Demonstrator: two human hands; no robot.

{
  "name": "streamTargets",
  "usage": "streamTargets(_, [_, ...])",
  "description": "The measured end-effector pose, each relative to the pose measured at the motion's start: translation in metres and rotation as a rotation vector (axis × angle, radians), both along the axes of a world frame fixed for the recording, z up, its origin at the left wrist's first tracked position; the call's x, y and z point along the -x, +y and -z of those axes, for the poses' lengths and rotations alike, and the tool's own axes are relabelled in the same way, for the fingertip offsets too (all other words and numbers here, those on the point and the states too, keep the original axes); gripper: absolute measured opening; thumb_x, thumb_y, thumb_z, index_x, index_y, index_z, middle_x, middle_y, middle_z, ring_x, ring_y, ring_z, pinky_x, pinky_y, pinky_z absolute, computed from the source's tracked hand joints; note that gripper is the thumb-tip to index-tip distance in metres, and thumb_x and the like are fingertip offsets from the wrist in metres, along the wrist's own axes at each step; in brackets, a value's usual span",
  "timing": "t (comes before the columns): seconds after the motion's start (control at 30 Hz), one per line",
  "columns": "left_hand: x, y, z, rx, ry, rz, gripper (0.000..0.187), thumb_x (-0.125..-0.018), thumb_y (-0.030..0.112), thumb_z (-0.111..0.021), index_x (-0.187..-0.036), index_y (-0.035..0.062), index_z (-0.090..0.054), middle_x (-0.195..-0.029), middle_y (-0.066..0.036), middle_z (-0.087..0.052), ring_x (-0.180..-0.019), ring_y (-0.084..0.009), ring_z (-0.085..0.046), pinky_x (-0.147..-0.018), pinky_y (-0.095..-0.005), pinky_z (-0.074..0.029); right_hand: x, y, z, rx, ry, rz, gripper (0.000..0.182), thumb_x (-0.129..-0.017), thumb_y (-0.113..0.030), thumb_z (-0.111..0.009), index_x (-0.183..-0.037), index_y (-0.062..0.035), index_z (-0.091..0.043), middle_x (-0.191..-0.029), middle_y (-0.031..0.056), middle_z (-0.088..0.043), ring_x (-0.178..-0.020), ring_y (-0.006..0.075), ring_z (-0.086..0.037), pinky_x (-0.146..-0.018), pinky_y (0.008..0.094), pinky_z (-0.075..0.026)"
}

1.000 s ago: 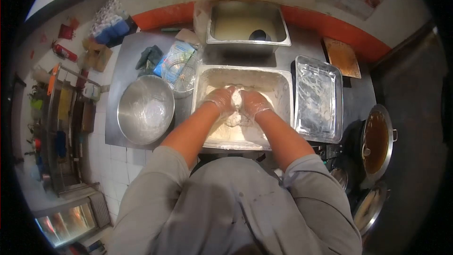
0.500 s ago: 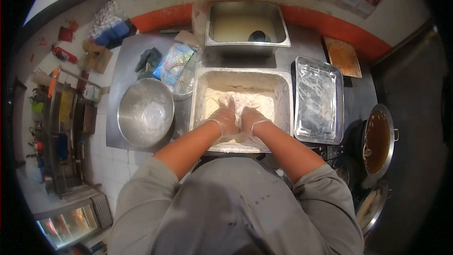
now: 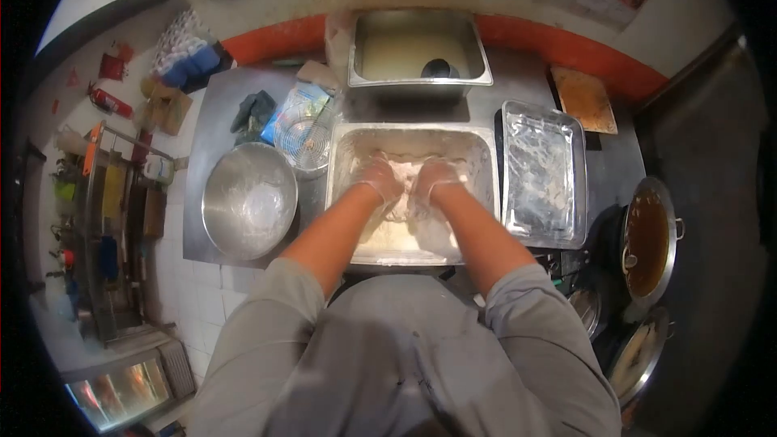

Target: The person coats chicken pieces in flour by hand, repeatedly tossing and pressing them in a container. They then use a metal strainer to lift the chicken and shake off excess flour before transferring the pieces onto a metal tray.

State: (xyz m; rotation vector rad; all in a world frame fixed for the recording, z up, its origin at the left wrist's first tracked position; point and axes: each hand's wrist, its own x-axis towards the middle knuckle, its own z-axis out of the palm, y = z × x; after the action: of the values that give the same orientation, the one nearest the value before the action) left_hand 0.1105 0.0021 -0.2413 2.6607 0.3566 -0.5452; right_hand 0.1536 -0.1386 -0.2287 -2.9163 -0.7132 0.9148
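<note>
A deep rectangular metal tub (image 3: 492,194) stands before me, holding pale flour-like powder (image 3: 396,236) and lumpy coated pieces (image 3: 405,174) that I cannot identify. Both my hands are inside it, in thin clear plastic gloves. My left hand (image 3: 380,180) is at the left of the lumpy pieces, toward the far half. Facing it across a small gap, my right hand (image 3: 433,181) touches the same mass from the right. Blur and powder hide the fingers of both hands, so their grip does not show.
Left of the tub are a steel bowl (image 3: 249,202), a wire strainer (image 3: 303,144) and a plastic packet (image 3: 298,107). Behind stands a metal pan of cloudy liquid (image 3: 388,53) with a dark cup (image 3: 439,69). A floury tray (image 3: 542,174) lies right, near a wok of brown liquid (image 3: 650,247).
Both hands have moved away from me, from the tub's near half toward its far half. Powder near the front wall now shows. The camera view has shifted slightly.
</note>
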Motion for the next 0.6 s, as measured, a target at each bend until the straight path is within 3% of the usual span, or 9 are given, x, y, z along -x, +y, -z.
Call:
streamTargets(0.07, [0.002,-0.001,0.002,0.051,-0.064,0.028,0.081,-0.075,0.027,-0.078,-0.141,-0.0069,-0.045,-0.131,-0.031,-0.060,-0.127,-0.0390,-0.059,-0.106,-0.0407,-0.047,0.009,0.003,0.001,-0.008,0.005,-0.092,0.055,-0.078,-0.026,-0.077,-0.123,0.0051,-0.064,-0.117,0.0280,-0.068,-0.115,0.0370,-0.066,-0.103,0.0412,-0.051])
streamTargets(0.13, [-0.002,0.006,-0.030,0.340,0.088,0.101,0.076,-0.073,0.025,-0.081,-0.137,-0.0033,-0.051,-0.129,-0.031,-0.061,-0.121,-0.0397,-0.062,-0.104,-0.0402,-0.048,0.007,-0.009,-0.002,-0.384,0.032,-0.020,0.060,-0.074,-0.022,-0.081,-0.124,0.0051,-0.062,-0.121,0.0279,-0.067,-0.115,0.0383,-0.066,-0.102,0.0422,-0.050])
streamTargets(0.23, [0.028,0.023,-0.043,0.395,0.023,0.288,0.062,-0.074,0.022,-0.082,-0.131,0.0091,-0.062,-0.129,-0.027,-0.063,-0.121,-0.0407,-0.059,-0.108,-0.0415,-0.045,0.005,-0.049,-0.022,-0.489,0.065,-0.052,0.045,-0.077,-0.013,-0.077,-0.119,0.0003,-0.066,-0.119,0.0237,-0.067,-0.111,0.0382,-0.066,-0.098,0.0422,-0.051])
streamTargets(0.3, [0.059,0.026,-0.072,0.084,0.010,0.492,0.052,-0.086,0.027,-0.072,-0.136,0.0154,-0.062,-0.146,-0.025,-0.051,-0.138,-0.0428,-0.046,-0.117,-0.0475,-0.035,0.014,-0.061,-0.041,-0.492,0.173,-0.083,0.042,-0.077,-0.009,-0.076,-0.118,-0.0020,-0.066,-0.118,0.0218,-0.068,-0.108,0.0376,-0.066,-0.096,0.0419,-0.052])
streamTargets(0.33, [0.070,0.022,-0.066,0.091,0.022,0.490,0.052,-0.086,0.027,-0.072,-0.136,0.0154,-0.062,-0.146,-0.025,-0.051,-0.138,-0.0428,-0.046,-0.117,-0.0475,-0.035,0.022,-0.064,-0.049,-0.381,0.202,-0.236,0.037,-0.083,-0.009,-0.072,-0.119,-0.0041,-0.067,-0.120,0.0213,-0.068,-0.113,0.0357,-0.065,-0.098,0.0418,-0.052])
streamTargets(0.4, [0.082,0.016,-0.055,-0.071,0.226,0.793,0.050,-0.096,0.036,-0.057,-0.143,0.0204,-0.058,-0.162,-0.022,-0.031,-0.149,-0.0458,-0.028,-0.123,-0.0523,-0.023,0.035,-0.064,-0.046,-0.272,0.221,-0.386,0.032,-0.088,-0.010,-0.068,-0.119,-0.0062,-0.068,-0.123,0.0208,-0.068,-0.117,0.0338,-0.064,-0.100,0.0417,-0.051])
streamTargets(0.43, [0.090,0.005,-0.071,-0.079,0.247,0.689,0.050,-0.099,0.039,-0.047,-0.145,0.0231,-0.056,-0.166,-0.020,-0.023,-0.151,-0.0442,-0.024,-0.124,-0.0524,-0.020,0.042,-0.055,-0.032,-0.207,0.245,-0.445,0.030,-0.089,-0.008,-0.065,-0.119,-0.0066,-0.069,-0.124,0.0191,-0.068,-0.116,0.0332,-0.065,-0.100,0.0409,-0.051])
streamTargets(0.53, [0.079,0.001,-0.037,-0.283,0.314,0.823,0.051,-0.098,0.038,-0.048,-0.146,0.0236,-0.056,-0.163,-0.021,-0.030,-0.148,-0.0404,-0.035,-0.125,-0.0498,-0.019,0.040,-0.032,0.004,-0.045,0.290,-0.428,0.032,-0.088,-0.009,-0.065,-0.119,-0.0090,-0.072,-0.126,0.0150,-0.069,-0.113,0.0325,-0.068,-0.097,0.0403,-0.053])
streamTargets(0.6, [0.052,0.005,-0.018,-0.314,0.350,0.898,0.050,-0.097,0.036,-0.050,-0.144,0.0227,-0.057,-0.160,-0.021,-0.036,-0.140,-0.0395,-0.045,-0.121,-0.0480,-0.027,0.025,-0.032,0.032,0.064,0.010,-0.347,0.028,-0.089,-0.010,-0.064,-0.115,-0.0086,-0.074,-0.124,0.0156,-0.070,-0.113,0.0319,-0.069,-0.093,0.0411,-0.056])
